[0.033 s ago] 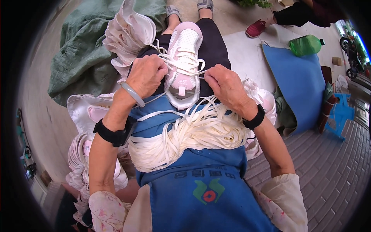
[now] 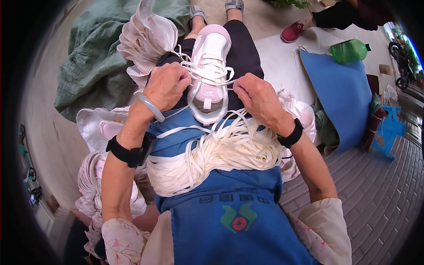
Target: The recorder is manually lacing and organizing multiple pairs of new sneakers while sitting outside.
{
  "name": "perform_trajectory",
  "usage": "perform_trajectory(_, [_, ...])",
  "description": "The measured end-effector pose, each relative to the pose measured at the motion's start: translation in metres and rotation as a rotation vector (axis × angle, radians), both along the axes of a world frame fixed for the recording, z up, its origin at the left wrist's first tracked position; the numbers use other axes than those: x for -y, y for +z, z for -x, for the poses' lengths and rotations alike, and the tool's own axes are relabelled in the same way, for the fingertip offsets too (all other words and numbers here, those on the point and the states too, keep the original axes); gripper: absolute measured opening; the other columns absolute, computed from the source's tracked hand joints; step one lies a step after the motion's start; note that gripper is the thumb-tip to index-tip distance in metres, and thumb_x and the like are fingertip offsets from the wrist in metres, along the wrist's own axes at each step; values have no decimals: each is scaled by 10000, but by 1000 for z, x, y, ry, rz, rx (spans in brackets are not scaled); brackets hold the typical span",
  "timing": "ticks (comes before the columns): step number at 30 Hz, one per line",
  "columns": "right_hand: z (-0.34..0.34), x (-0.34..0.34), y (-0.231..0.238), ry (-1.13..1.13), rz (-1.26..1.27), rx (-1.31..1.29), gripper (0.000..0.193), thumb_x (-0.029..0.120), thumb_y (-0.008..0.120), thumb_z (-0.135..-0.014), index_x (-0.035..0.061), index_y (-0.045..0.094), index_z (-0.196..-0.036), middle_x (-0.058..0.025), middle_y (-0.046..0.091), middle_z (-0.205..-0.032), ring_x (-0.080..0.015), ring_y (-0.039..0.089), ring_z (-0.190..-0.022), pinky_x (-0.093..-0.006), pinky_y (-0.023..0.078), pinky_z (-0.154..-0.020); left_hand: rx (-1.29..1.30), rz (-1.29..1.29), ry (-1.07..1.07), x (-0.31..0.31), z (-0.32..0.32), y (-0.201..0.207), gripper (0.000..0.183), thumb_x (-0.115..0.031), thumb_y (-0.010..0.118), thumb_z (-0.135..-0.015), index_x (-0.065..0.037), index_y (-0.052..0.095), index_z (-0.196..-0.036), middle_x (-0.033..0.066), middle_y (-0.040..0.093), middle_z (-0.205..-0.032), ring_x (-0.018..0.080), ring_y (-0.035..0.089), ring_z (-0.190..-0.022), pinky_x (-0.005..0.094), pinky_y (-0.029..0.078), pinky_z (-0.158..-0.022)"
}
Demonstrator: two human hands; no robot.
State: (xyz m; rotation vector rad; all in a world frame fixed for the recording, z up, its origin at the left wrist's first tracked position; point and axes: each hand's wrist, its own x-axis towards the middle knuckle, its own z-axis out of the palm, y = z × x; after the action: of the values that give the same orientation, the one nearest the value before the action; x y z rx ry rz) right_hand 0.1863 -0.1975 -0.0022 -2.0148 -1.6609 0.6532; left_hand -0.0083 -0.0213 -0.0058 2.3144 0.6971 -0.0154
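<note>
A white and pale pink shoe upper [image 2: 212, 57] rests on my lap, toe pointing away from me, with white lace threaded through its eyelets. To its left my left hand [image 2: 170, 85] is closed on one part of the shoelace [image 2: 206, 78]. My right hand [image 2: 256, 93], on the other side, pinches another part, which runs taut to the shoe. Loose loops of lace lie across the tongue. Nearer to me, a thick bundle of cream laces [image 2: 216, 154] lies over my blue apron [image 2: 221, 212].
Stacked shoe uppers [image 2: 145, 37] stand beyond my left hand, with more beside both forearms. Green cloth [image 2: 97, 62] covers the far left ground. At right are a blue mat [image 2: 338, 92], a green bottle [image 2: 349, 51], a blue stool [image 2: 388, 128] and another person's red shoe [image 2: 291, 32].
</note>
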Motion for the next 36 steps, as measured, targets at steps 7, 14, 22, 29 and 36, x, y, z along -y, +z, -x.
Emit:
perform_trajectory(7, [2,-1,-6,44,-18,48,104,114,560,-879,18,560,-838,-153,549,-830,-366,597,-734,-454,478,-645,-4,-43,-50,3,0,-4,136,-136,609,-818,-1,619,-806,144,614,-808,331,580,-816,410,442,-747])
perform_trajectory(14, [-2,-11,-10,41,19,46,124,89,538,-867,-6,567,-793,-186,578,-809,-391,600,-742,-475,481,-658,79,-149,-46,5,2,1,143,-149,606,-824,-12,621,-787,136,614,-784,324,573,-807,413,410,-769])
perform_trajectory(22, [4,-14,-9,48,80,88,159,116,526,-854,-10,589,-780,-208,608,-803,-399,604,-768,-468,485,-709,132,-313,-175,-2,-2,-5,174,-150,613,-818,21,616,-787,132,616,-765,292,577,-713,370,453,-677])
perform_trajectory(29, [-9,-23,-4,141,113,-135,202,142,484,-871,-5,589,-779,-197,613,-775,-383,602,-767,-451,484,-726,31,146,-88,-10,0,-6,185,-159,619,-833,25,610,-815,115,617,-782,205,560,-701,318,452,-683])
perform_trajectory(36, [10,-17,-16,139,100,113,144,164,535,-923,29,585,-931,-159,573,-858,-374,603,-752,-450,481,-662,-92,-19,-210,-7,-6,-7,180,-173,614,-833,5,629,-812,120,615,-788,288,597,-790,352,467,-721])
